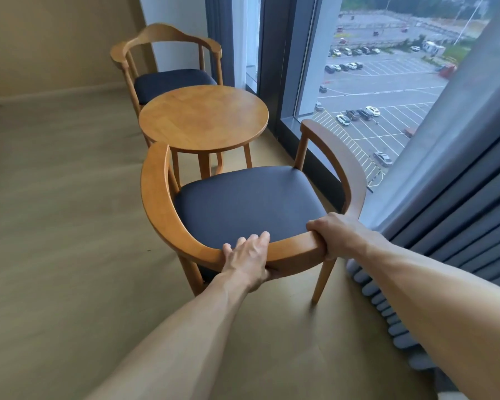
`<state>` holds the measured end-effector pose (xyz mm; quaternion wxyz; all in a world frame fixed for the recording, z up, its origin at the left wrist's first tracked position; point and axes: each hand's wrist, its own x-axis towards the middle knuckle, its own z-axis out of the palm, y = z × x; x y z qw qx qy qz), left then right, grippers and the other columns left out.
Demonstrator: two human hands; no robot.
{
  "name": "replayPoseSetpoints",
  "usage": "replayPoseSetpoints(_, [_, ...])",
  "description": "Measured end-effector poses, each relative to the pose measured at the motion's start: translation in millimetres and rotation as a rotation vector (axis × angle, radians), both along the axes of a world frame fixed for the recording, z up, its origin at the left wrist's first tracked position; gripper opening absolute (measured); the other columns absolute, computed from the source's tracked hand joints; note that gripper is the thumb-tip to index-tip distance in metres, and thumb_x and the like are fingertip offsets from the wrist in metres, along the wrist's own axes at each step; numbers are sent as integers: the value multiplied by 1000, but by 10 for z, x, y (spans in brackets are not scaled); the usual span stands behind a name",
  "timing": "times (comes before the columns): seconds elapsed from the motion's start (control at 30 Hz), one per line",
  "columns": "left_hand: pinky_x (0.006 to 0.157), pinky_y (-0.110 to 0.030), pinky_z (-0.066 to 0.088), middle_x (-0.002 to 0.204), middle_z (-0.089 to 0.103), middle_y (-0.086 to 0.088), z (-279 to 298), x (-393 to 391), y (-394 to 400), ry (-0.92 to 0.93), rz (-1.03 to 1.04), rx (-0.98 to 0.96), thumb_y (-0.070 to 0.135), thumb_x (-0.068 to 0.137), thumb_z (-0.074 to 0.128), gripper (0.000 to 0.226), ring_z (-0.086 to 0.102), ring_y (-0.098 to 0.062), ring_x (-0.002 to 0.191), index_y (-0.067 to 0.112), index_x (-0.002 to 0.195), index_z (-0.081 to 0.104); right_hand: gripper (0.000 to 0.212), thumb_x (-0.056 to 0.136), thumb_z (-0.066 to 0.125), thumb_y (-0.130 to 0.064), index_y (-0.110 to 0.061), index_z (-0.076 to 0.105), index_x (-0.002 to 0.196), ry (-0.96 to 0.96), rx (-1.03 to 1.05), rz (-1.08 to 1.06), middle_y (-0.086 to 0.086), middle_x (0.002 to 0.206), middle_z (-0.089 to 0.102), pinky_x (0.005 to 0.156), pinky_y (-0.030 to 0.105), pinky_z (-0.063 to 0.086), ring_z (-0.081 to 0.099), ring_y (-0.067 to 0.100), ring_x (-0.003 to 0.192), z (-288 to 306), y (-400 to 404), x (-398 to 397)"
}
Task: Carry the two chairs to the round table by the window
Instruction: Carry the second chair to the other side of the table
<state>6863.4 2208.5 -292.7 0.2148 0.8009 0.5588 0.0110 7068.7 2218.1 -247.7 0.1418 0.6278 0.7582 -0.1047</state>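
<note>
Both hands are on the back rail of the near chair, a wooden armchair w/ a dark padded seat. The left hand is closed around the rail near its middle: fingers go over the top edge, thumb is under the rail. The right hand is wrapped around the same rail further right, at the place where the rail bends into the armrest; its fingers curl down over the wood. Both forearms are bare and reach forward from the bottom of the view.

This chair is on the near side of the round table, its seat facing the table, front edge just beside the table legs. I cannot tell if all legs touch the floor; the two back legs are visible, the front ones are hidden by the seat.

The far chair, same type, stands on the opposite side of the table, seat partly under the table edge, approx. facing the near one.

The window is to the right of the table, w/ a parking lot and cars seen below. A grey curtain hangs at the right, its folds reaching the floor beside the near chair.
</note>
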Motion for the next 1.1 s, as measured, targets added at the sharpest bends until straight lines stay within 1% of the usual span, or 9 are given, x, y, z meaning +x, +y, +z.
replayPoseSetpoints(0.1, [98, -53, 36, 115, 57, -1, -26, -8, 17, 5, -14, 14, 39, 85, 73, 43, 52, -28, 112, 22, 110, 42, 33, 77, 82, -19, -28, 62, 103, 14, -13, -12, -4, 95, 65, 85, 36, 58, 63, 16, 92, -4, 26, 31])
replayPoseSetpoints(0.17, [96, -52, 35, 114, 56, -1, -39, 1, 25, 4, -15, 35, 37, 86, 72, 42, 52, -28, 112, 22, 110, 42, 33, 77, 81, -16, -30, 58, 97, 28, -6, -18, -5, 92, 63, 82, 33, 56, 62, 16, 92, -22, 39, 47])
replayPoseSetpoints(0.33, [95, -50, 34, 114, 57, -1, -52, 17, 102, -14, -1, 48, 35, 87, 71, 40, 52, -28, 111, 21, 111, 43, 40, 74, 81, -11, -33, 50, 89, 59, 2, -44, -8, 83, 55, 70, 27, 41, 56, 16, 84, -78, 141, 71])
replayPoseSetpoints(0.43, [96, -51, 34, 115, 57, -2, -45, 33, 186, -13, -2, 35, 36, 86, 72, 42, 51, -29, 113, 20, 112, 43, 43, 72, 81, -9, -33, 50, 88, 69, -2, -51, -12, 75, 50, 72, 28, 41, 56, 18, 83, -92, 227, 88])
replayPoseSetpoints(0.6, [98, -54, 35, 116, 58, -3, -60, 64, 268, -6, 10, 39, 36, 85, 74, 44, 52, -29, 113, 21, 112, 43, 42, 76, 81, -10, -34, 50, 90, 112, 6, -56, -16, 74, 48, 75, 27, 45, 57, 16, 84, -110, 303, 126])
replayPoseSetpoints(0.77, [104, -58, 34, 119, 59, -4, -66, 118, 325, -8, 26, 32, 37, 85, 76, 47, 53, -29, 116, 21, 115, 44, 35, 79, 79, -10, -30, 56, 96, 122, 9, -68, -8, 85, 56, 84, 31, 53, 60, 17, 89, -77, 338, 145])
replayPoseSetpoints(0.83, [104, -59, 34, 118, 59, -4, -74, 121, 339, -2, 32, 36, 38, 84, 76, 48, 53, -29, 116, 21, 116, 44, 37, 79, 79, -8, -30, 53, 94, 104, 0, -65, -6, 88, 58, 87, 33, 54, 61, 18, 90, -54, 348, 134])
replayPoseSetpoints(0.97, [108, -61, 33, 122, 59, -4, -75, 141, 340, 27, 45, 37, 43, 82, 77, 58, 54, -29, 118, 21, 124, 43, 31, 84, 75, -12, -29, 51, 95, 105, -1, -88, -2, 91, 59, 85, 31, 53, 62, 19, 91, -32, 335, 122])
replayPoseSetpoints(1.1, [112, -62, 29, 129, 57, -6, -61, 164, 330, 76, 67, 19, 46, 83, 75, 66, 51, -32, 125, 19, 131, 40, 29, 85, 75, -15, -24, 51, 99, 36, 52, -83, 0, 95, 60, 84, 31, 53, 59, 17, 87, -43, 316, 92])
